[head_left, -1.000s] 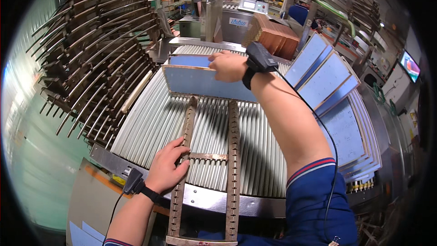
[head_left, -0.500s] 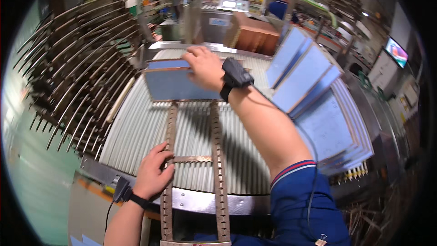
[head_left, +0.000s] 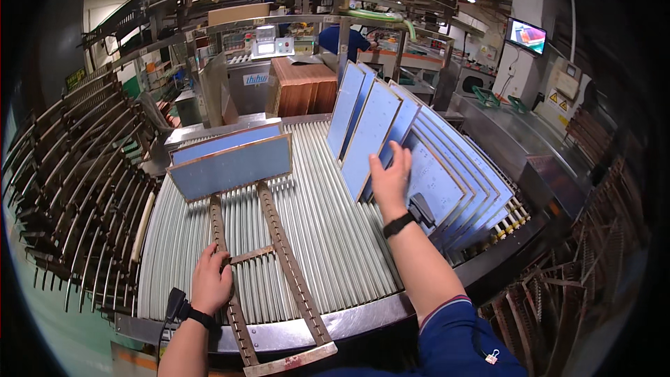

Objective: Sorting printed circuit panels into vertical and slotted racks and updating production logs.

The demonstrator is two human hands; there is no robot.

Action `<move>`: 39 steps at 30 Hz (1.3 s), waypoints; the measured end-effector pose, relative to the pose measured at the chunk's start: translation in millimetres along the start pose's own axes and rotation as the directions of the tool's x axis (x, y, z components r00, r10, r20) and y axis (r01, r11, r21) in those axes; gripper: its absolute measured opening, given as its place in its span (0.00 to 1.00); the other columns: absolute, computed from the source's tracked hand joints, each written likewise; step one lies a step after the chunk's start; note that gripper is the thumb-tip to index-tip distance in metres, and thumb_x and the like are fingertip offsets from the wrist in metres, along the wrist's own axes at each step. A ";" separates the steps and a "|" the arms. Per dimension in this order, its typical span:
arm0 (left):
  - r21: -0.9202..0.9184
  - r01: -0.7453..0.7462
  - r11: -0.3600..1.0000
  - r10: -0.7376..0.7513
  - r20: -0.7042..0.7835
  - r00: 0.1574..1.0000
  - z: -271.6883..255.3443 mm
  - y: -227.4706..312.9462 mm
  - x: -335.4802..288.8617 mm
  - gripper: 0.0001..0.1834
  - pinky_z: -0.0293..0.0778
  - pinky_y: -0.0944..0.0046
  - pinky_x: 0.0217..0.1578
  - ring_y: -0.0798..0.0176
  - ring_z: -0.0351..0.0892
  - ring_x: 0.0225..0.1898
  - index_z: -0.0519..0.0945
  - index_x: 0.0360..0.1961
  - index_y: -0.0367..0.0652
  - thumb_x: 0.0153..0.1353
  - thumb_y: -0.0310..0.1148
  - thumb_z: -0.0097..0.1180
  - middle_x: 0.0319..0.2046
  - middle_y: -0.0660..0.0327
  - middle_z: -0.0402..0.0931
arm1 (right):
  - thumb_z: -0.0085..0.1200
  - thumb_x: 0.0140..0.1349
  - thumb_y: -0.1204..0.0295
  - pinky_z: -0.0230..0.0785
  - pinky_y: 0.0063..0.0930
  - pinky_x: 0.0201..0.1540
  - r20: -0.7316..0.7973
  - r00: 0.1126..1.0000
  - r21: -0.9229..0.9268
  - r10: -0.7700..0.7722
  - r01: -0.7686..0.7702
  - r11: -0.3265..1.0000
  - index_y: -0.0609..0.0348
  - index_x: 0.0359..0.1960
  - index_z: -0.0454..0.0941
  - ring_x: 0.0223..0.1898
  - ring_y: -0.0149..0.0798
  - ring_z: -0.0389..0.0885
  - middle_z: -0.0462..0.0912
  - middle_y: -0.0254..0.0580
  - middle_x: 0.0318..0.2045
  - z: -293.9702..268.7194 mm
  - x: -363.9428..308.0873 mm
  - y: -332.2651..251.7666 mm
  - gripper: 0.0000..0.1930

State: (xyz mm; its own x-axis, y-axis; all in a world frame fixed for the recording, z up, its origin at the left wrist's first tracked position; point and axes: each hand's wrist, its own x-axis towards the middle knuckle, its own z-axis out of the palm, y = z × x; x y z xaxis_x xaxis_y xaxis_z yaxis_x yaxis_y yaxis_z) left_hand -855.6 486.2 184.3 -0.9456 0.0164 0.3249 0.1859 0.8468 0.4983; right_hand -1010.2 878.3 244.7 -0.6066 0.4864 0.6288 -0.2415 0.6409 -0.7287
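A long slotted metal rack (head_left: pixel 246 257) with two notched rails lies over the rollers, its near end jutting past the front edge. My left hand (head_left: pixel 211 283) is closed on its left rail, beside the crossbar. At the rack's far end two blue panels (head_left: pixel 234 167) with copper-coloured edges stand upright, one behind the other. My right hand (head_left: pixel 391 180) is empty, thumb and fingers apart, in front of a row of leaning blue panels (head_left: pixel 440 178) on the right. Whether its fingertips touch a panel cannot be made out.
The roller conveyor (head_left: pixel 328 251) spreads beneath everything, with a metal front edge (head_left: pixel 363 315). Stacked metal racks (head_left: pixel 77 195) fill the left side; more racks (head_left: pixel 593 265) stand at lower right. Behind are a copper-coloured stack (head_left: pixel 303 87) and a person in blue (head_left: pixel 338 40).
My right hand has let go of the upright panels at the rack's far end and moved right to the leaning panels. My left hand stays on the rail. The view has turned right.
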 end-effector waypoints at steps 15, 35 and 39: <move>-0.155 0.006 0.988 -0.027 -0.135 0.990 11.4 -20.3 25.3 0.17 0.64 0.50 0.60 0.46 0.72 0.59 0.81 0.45 0.45 0.54 0.36 0.60 0.59 0.52 0.72 | 0.52 0.62 0.80 0.68 0.34 0.37 0.111 0.868 0.391 -0.485 0.410 0.824 0.66 0.42 0.74 0.33 0.46 0.75 0.75 0.47 0.33 -3.2 14.5 -100.2 0.07; -0.207 0.085 0.975 -0.108 -0.101 0.989 -4.6 -18.5 22.7 0.18 0.65 0.49 0.60 0.47 0.71 0.59 0.80 0.47 0.45 0.54 0.34 0.61 0.59 0.54 0.71 | 0.54 0.60 0.71 0.71 0.39 0.45 0.902 -0.059 0.363 -0.427 0.638 0.680 0.69 0.44 0.76 0.38 0.49 0.81 0.82 0.55 0.34 201.9 42.8 -241.3 0.14; -0.180 0.073 0.981 -0.091 -0.096 0.991 -5.3 -19.6 24.8 0.19 0.68 0.50 0.59 0.45 0.72 0.58 0.80 0.48 0.43 0.54 0.33 0.61 0.59 0.53 0.71 | 0.51 0.60 0.71 0.71 0.44 0.48 0.893 -0.097 0.366 -0.440 0.725 0.583 0.67 0.46 0.76 0.43 0.57 0.80 0.81 0.59 0.38 220.1 35.0 -237.0 0.15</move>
State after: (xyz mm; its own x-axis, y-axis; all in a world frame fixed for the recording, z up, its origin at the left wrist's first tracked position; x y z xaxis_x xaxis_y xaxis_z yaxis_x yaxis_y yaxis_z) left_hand -881.2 467.2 186.8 -0.9287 -0.1116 0.3535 0.1617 0.7362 0.6572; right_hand -1140.9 612.7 379.8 -0.5114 -0.8591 0.0175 -0.8579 0.5093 -0.0685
